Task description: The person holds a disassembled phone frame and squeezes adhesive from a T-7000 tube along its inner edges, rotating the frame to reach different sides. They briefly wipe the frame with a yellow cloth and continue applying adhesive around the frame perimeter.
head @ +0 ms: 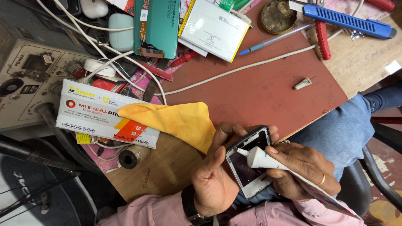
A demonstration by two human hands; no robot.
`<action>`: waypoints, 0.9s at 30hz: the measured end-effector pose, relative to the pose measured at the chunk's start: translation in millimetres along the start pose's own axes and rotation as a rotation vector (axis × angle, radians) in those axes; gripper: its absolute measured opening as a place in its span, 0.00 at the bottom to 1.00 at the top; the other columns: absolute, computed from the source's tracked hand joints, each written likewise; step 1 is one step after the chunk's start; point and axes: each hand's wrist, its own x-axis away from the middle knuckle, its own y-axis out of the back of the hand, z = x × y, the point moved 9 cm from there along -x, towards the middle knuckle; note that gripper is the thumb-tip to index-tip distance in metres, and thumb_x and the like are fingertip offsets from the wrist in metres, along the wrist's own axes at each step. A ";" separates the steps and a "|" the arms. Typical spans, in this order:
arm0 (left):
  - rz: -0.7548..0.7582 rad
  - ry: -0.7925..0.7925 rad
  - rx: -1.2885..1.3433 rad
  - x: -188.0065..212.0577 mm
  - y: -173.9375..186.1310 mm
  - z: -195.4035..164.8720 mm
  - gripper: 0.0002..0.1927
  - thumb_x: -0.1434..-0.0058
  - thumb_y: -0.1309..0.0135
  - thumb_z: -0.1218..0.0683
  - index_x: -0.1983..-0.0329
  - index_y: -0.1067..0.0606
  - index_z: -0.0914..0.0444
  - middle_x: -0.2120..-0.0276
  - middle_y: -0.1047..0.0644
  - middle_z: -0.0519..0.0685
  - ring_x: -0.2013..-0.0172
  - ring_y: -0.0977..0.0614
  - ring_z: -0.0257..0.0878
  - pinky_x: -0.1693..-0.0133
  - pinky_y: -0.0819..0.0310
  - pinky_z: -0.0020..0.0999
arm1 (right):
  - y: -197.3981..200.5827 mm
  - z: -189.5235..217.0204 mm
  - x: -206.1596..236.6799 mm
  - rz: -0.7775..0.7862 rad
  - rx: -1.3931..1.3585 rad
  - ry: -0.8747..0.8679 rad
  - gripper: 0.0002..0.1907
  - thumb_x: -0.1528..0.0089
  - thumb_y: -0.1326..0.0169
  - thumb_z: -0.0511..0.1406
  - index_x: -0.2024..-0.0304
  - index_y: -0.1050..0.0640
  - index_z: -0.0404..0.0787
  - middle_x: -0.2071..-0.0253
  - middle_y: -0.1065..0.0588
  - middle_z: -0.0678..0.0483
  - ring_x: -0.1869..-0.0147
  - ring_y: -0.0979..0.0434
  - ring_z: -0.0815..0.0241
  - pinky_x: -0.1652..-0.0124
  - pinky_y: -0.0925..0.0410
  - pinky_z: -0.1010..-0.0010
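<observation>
Single head-worn view, looking steeply down — close over the left hand [217,175] and right hand [301,171], bench [259,92] beyond (cluttered, filling the upper frame).

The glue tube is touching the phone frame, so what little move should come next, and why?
Probably slide the glue tube along the phone frame edge. The right hand has its nozzle at the frame's upper corner, and the left hand grips the frame.

wooden bench [360,67], red mat [259,92], yellow cloth [180,121]
</observation>
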 end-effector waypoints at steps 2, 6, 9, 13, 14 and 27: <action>-0.004 -0.004 -0.018 0.3 0.5 -0.4 0.22 0.28 0.51 0.45 0.40 0.37 0.64 0.36 0.30 0.67 0.34 0.26 0.52 0.31 0.33 0.48 | -0.4 -0.2 -0.1 -0.008 -0.005 0.019 0.14 0.38 0.35 0.34 0.53 0.20 0.32 0.62 0.21 0.46 0.60 0.15 0.56 0.56 0.19 0.66; -0.006 -0.003 -0.021 0.5 2.3 -0.1 0.22 0.28 0.51 0.45 0.41 0.37 0.64 0.37 0.29 0.66 0.34 0.26 0.52 0.31 0.33 0.48 | -2.1 0.2 -0.1 -0.001 -0.013 0.041 0.14 0.38 0.35 0.33 0.53 0.21 0.31 0.63 0.21 0.46 0.59 0.15 0.56 0.57 0.19 0.66; -0.007 -0.002 -0.021 0.7 3.1 0.3 0.22 0.28 0.51 0.45 0.40 0.36 0.64 0.37 0.29 0.66 0.34 0.26 0.52 0.31 0.33 0.48 | -2.5 1.3 -0.7 0.003 -0.015 0.048 0.14 0.38 0.35 0.34 0.53 0.21 0.32 0.62 0.21 0.46 0.58 0.14 0.55 0.56 0.19 0.66; -0.005 -0.006 -0.025 0.5 3.8 0.1 0.22 0.28 0.51 0.45 0.40 0.37 0.64 0.37 0.29 0.66 0.34 0.26 0.52 0.31 0.33 0.47 | -3.7 1.1 -2.7 0.012 -0.019 0.049 0.14 0.38 0.36 0.34 0.53 0.21 0.32 0.63 0.21 0.46 0.59 0.15 0.56 0.56 0.19 0.66; -0.006 -0.008 -0.026 0.5 4.1 -0.1 0.22 0.28 0.51 0.45 0.40 0.37 0.64 0.37 0.29 0.67 0.34 0.26 0.52 0.32 0.33 0.47 | -3.7 1.5 -3.2 0.008 -0.020 0.057 0.14 0.38 0.35 0.34 0.53 0.21 0.32 0.64 0.21 0.46 0.60 0.15 0.57 0.56 0.19 0.66; 0.006 0.001 -0.019 1.1 4.4 -0.2 0.22 0.27 0.52 0.45 0.40 0.37 0.64 0.36 0.30 0.67 0.35 0.26 0.52 0.32 0.31 0.47 | -5.9 3.3 -6.3 0.038 0.026 0.099 0.16 0.39 0.34 0.36 0.54 0.20 0.33 0.65 0.21 0.47 0.60 0.15 0.58 0.57 0.20 0.67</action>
